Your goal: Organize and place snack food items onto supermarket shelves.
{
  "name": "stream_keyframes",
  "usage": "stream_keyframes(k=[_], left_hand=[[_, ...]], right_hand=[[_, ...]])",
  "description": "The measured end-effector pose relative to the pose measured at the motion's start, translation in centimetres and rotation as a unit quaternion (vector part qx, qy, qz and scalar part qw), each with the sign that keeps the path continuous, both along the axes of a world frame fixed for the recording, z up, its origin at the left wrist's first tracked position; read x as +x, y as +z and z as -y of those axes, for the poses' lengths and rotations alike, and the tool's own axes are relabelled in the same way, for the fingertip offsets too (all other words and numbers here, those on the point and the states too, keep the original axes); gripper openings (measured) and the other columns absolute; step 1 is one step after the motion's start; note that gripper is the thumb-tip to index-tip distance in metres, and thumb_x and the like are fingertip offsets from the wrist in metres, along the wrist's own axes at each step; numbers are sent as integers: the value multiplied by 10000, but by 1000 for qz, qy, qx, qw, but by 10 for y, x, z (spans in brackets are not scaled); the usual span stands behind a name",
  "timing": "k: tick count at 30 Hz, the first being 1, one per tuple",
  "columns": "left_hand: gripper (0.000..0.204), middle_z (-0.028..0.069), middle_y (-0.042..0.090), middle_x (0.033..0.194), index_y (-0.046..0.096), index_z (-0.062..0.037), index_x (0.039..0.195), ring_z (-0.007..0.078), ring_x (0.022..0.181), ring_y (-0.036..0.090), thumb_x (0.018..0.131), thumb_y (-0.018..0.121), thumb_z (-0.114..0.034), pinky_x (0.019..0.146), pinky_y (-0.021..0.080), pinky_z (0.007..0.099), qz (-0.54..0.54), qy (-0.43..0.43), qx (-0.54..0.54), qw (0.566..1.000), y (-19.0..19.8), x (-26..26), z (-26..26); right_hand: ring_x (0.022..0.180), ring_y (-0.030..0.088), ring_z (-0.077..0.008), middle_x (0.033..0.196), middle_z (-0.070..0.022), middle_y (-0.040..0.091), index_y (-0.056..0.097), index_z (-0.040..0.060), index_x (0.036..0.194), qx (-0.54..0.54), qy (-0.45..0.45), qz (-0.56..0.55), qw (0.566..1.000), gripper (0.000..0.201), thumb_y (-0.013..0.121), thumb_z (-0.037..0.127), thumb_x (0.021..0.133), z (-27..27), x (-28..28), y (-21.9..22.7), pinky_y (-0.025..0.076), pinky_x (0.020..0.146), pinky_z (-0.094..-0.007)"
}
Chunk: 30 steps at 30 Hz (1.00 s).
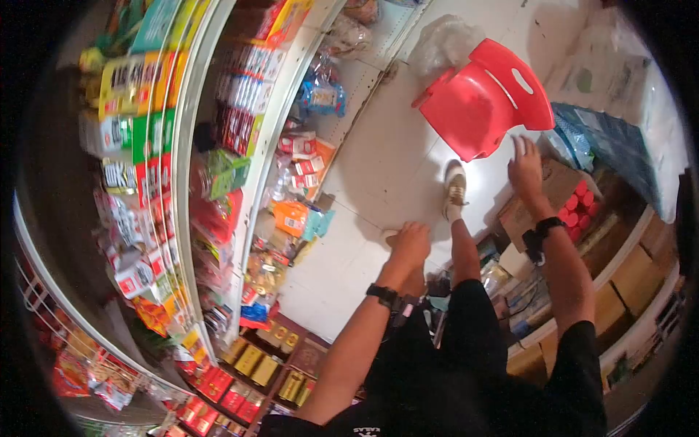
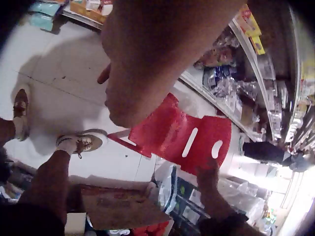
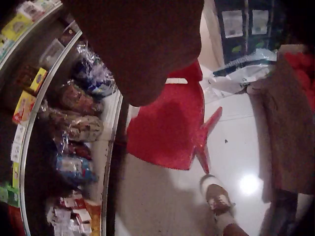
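A red plastic chair (image 1: 466, 109) with slots in its backrest stands on the white tiled floor, ahead of the person. The right hand (image 1: 526, 171) is held out close to the backrest, its fingers pointing toward it with nothing visible in them. In the left wrist view that hand (image 2: 209, 182) overlaps the backrest beside its oval slot. Dark and large, the right hand (image 3: 147, 73) covers part of the chair (image 3: 167, 123) in the right wrist view. The left hand (image 1: 411, 244) hangs over the floor, loosely curled and holding nothing, apart from the chair.
Shelves of packaged goods (image 1: 156, 153) run along the left. A clear plastic bag (image 1: 444, 44) lies behind the chair. At right are a cardboard box (image 1: 550, 189) with red-capped items (image 1: 579, 207) and large wrapped packs (image 1: 619, 138). The person's shoe (image 1: 455, 186) is near the chair.
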<state>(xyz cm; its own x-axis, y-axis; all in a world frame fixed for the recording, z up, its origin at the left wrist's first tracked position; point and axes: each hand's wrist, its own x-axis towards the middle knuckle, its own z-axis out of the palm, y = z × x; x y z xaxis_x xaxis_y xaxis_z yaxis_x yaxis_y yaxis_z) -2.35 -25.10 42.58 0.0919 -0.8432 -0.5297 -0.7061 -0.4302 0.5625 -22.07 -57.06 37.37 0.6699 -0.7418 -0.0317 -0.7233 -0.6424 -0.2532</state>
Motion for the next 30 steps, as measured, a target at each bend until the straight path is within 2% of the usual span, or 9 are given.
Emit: stream_keyframes(k=[5,11,12,13,16,25,27,29,30], left_hand=[[230,196,684,1101,685,-29,1076,414,1078,608,898,557,-99,959,499,503,-5,44,12,999,4,-16,88],[228,218,680,1070,670,-29,1092,425,1073,611,889,585,-88,969,494,519,-33,25,76,996,-39,-50,122],[224,221,678,1069,663,-23,1090,432,1075,611,880,597,-68,975,489,522,-32,25,103,994,-36,-56,129],[224,221,678,1069,663,-23,1090,432,1075,611,880,597,-68,975,489,522,-29,27,102,994,-33,-58,138],[222,227,676,1060,654,-24,1091,448,1059,613,877,611,-63,944,500,532,-71,61,76,993,-31,-65,158],[176,240,682,1011,723,-39,992,441,1033,600,895,619,-144,910,508,494,-69,103,94,988,3,-40,222],[158,254,655,1066,750,-34,956,429,1046,585,865,645,-110,897,509,471,-56,117,85,988,1,-30,229],[169,267,614,1125,748,-18,968,434,1116,567,835,646,-41,934,497,482,-68,114,100,986,-5,-23,232],[169,267,614,1125,748,-18,968,434,1116,567,835,646,-41,934,497,482,-72,111,96,987,-13,-20,228]], right_hand=[[1370,453,-423,1491,-236,469,441,30,1497,-49,-85,61,993,748,676,25,786,87,20,13,374,1163,-518],[1380,465,-405,1526,-222,444,422,98,1529,29,-183,33,982,773,719,100,815,143,25,-14,403,1137,-497],[1217,605,-429,1366,-256,588,483,103,1462,35,-188,76,979,625,691,130,873,152,22,-22,497,1004,-521],[1217,605,-429,1366,-256,588,483,103,1462,35,-186,79,979,625,691,130,873,160,17,-34,497,1004,-521],[919,692,-489,967,-258,725,603,121,1267,200,-261,66,942,369,653,276,936,175,11,-44,534,778,-591],[983,710,-428,998,-252,731,750,72,1061,304,-203,70,928,296,685,161,787,209,6,-56,554,845,-507],[954,722,-425,963,-260,729,756,49,1034,360,-197,25,912,281,684,132,776,219,9,-59,563,817,-482],[883,764,-335,894,-253,742,755,-5,1026,365,-186,41,911,312,687,70,730,224,4,-58,567,765,-427],[912,746,-381,912,-270,729,754,3,1026,356,-198,24,913,302,681,84,745,225,3,-54,563,787,-450]])
